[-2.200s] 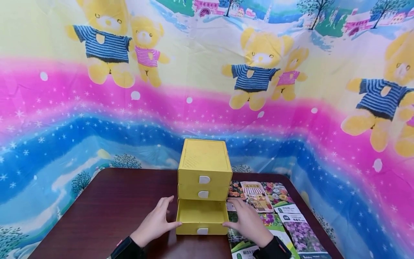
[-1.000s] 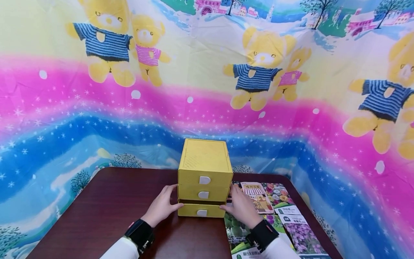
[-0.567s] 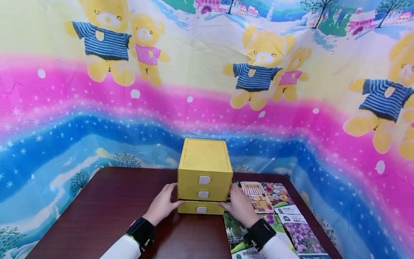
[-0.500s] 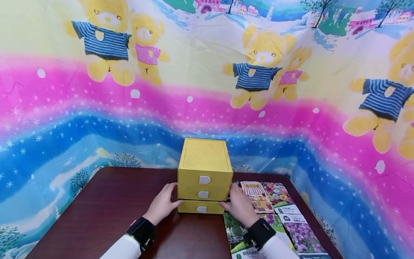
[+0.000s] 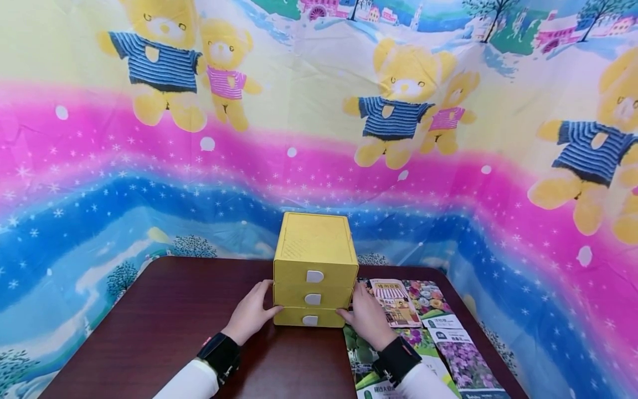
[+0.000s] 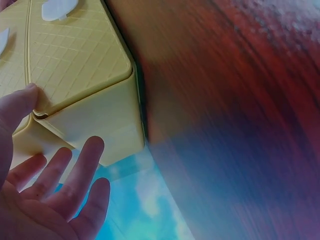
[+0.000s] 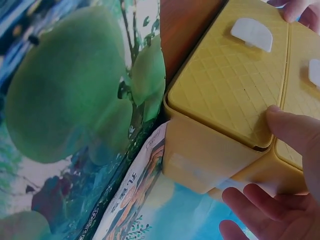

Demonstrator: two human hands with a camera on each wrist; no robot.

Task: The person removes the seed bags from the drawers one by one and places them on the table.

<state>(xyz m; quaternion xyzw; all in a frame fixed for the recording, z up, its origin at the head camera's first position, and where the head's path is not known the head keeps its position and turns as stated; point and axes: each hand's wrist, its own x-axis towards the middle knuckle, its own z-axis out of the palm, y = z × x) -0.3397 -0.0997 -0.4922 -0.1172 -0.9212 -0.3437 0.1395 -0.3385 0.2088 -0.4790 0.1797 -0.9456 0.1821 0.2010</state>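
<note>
A yellow three-drawer box [image 5: 315,249] stands on the dark wooden table [image 5: 174,327], with all its drawers pushed in. My left hand [image 5: 251,316] lies against the box's left side, and its thumb [image 6: 20,105] presses the front corner of the bottom drawer [image 5: 310,317]. My right hand [image 5: 366,317] mirrors it on the right, its thumb [image 7: 292,127] on the drawer front's edge [image 7: 235,75]. Both hands' fingers [image 6: 75,170] [image 7: 260,205] stay straight along the box's side walls. Neither hand holds anything.
Several flower seed packets [image 5: 399,302] lie spread over the table's right part, under and beside my right wrist; a green printed one [image 7: 70,100] reaches the box's foot. A bright teddy-bear cloth [image 5: 319,138] hangs close behind the table.
The bottom drawer, pulled out 2.2 s ago, has slid back in and now sits flush. Both hands moved forward with it toward the box.
</note>
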